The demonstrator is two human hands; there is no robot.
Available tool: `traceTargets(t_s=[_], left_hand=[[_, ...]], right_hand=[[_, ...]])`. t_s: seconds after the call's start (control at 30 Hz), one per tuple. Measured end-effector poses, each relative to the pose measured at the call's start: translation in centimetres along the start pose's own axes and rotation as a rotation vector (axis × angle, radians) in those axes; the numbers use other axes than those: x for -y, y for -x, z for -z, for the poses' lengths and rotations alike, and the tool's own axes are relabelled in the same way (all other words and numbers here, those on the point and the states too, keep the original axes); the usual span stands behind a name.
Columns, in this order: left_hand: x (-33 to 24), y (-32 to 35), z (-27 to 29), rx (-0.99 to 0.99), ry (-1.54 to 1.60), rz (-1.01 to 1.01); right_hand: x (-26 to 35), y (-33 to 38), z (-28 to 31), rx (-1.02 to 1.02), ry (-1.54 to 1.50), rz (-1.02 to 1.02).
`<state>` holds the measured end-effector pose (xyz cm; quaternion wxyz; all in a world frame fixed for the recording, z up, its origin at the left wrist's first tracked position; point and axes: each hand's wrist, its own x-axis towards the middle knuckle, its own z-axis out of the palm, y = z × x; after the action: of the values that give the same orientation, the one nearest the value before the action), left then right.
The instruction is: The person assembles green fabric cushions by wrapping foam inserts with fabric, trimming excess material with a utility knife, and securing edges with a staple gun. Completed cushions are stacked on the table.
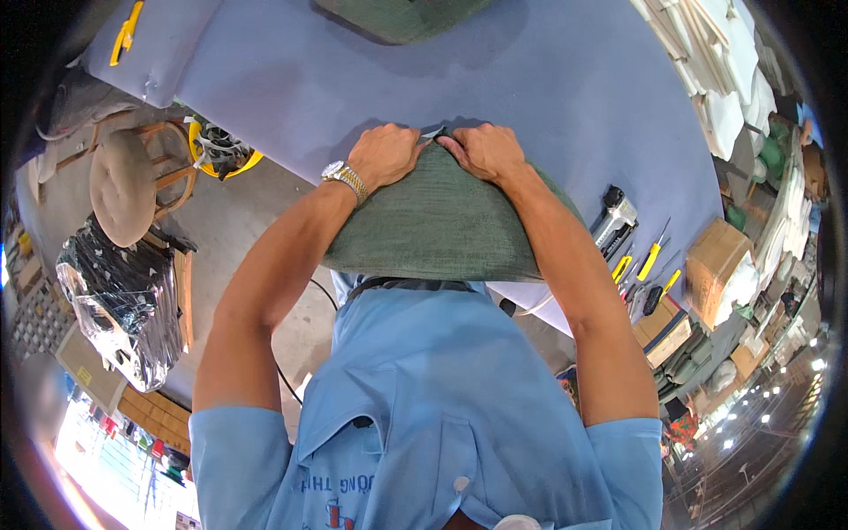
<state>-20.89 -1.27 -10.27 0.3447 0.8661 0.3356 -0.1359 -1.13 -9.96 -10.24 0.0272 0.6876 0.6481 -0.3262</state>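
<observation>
A green fabric-covered piece, shaped like a seat cushion, lies at the table's near edge against my body. At its far end, my left hand is closed on the fabric's edge, wearing a metal wristwatch. My right hand pinches the same edge just beside it, thumb pressed over the cloth. Between the two hands the fabric rises to a small peak. Another green upholstered piece rests farther off on the blue-grey table, cut off by the top of the view.
To the right lie a staple gun, a yellow-handled screwdriver and other hand tools, with a cardboard box past them. A yellow cutter is at far left. Beside the table stand a yellow tub of scraps and a stool.
</observation>
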Motion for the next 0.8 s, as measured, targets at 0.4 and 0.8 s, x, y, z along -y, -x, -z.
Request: traceTargets(t_s=[0.4,0.8], left_hand=[[1.9,-3.1,-0.4,0.020,-0.065,-0.024],[4.1,-6.4,-0.6,0.343,0.292,0.141]], right_hand=[[-4.4,1.4,6.2,-0.426,-0.242,-0.072],[-3.3,19.6,0.1,-1.283,-0.767,-0.338]])
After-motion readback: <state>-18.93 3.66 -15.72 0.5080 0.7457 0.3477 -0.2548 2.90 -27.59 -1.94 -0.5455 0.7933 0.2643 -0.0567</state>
